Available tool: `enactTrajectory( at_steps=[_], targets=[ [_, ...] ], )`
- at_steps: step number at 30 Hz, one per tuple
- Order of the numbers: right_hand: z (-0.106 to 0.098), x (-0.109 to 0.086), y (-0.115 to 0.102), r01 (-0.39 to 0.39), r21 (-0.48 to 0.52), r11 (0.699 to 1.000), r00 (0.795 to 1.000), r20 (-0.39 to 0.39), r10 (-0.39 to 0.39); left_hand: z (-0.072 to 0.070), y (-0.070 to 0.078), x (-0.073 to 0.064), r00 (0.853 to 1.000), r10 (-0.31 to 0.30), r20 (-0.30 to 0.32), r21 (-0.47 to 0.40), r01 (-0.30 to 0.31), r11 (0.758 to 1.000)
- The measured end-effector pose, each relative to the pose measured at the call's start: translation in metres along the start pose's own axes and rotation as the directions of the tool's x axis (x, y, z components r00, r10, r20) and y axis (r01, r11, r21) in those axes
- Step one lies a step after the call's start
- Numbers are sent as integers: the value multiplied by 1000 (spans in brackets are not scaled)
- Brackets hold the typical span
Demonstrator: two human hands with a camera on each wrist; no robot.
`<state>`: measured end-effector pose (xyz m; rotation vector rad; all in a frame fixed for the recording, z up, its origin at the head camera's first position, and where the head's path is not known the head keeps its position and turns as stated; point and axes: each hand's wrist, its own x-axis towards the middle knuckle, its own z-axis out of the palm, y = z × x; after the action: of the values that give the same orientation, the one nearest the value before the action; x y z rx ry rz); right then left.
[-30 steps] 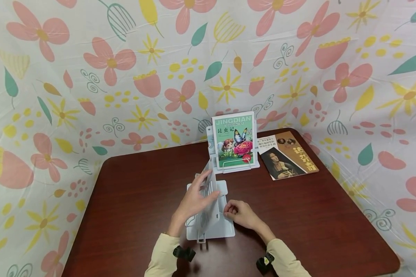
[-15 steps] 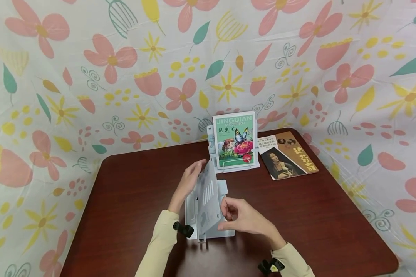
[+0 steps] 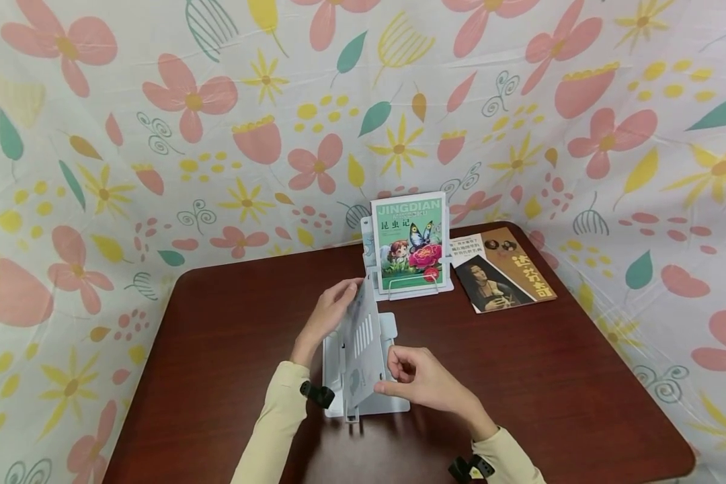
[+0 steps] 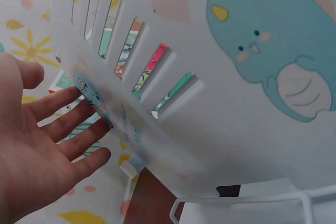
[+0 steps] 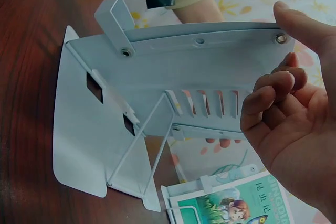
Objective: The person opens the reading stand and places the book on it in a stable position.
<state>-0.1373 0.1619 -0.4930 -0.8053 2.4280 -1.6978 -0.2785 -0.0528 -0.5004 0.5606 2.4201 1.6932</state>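
Note:
A white metal book stand [image 3: 363, 349] with a slotted, cartoon-printed back panel [image 4: 173, 40] stands on the table between both hands, its panel raised steeply from the base plate [image 5: 79, 140]. My left hand [image 3: 327, 312] is on the panel's left; its fingers are extended, with fingertips at the far part of the printed face [image 4: 92, 100]. On the other side, my right hand [image 3: 420, 380] has its thumb at the panel's near corner and its fingers curled by the unprinted face. A folded wire support [image 5: 152, 140] shows between panel and base in the right wrist view.
Behind it, a second white stand [image 3: 368, 245] holds a green children's book [image 3: 408, 252] upright. To its right lies a brown and white book [image 3: 502, 269] with a portrait. A flower-patterned cloth [image 3: 218, 168] hangs around the dark wooden table [image 3: 248, 336].
My left hand has moved from above the panel to its left face, fingers closer to it. The right hand rose from the base to the panel's near corner, and the panel turned more into view.

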Motion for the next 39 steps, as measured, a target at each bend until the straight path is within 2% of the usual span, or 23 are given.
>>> enactTrajectory(
  at_steps=[9, 20, 31, 33, 39],
  targets=[
    [0, 0, 3, 16, 19, 1000, 1000, -1, -16, -9, 0, -1, 999, -27, 35, -10, 27, 1000],
    [-5, 0, 5, 48, 32, 998, 999, -15, -48, -24, -8, -7, 999, -50, 2, -6, 50, 999],
    [-8, 1, 9, 9, 44, 999, 999, -34, -7, -42, -11, -18, 998, -68, -3, -7, 68, 998],
    [-9, 2, 9, -5, 51, 999, 999, -36, 7, -45, -8, -21, 997, -80, 0, 3, 80, 997],
    [-10, 4, 11, -6, 72, 997, 999, -46, 10, -58, 19, -37, 995, -105, -4, 34, 105, 994]
  ],
)
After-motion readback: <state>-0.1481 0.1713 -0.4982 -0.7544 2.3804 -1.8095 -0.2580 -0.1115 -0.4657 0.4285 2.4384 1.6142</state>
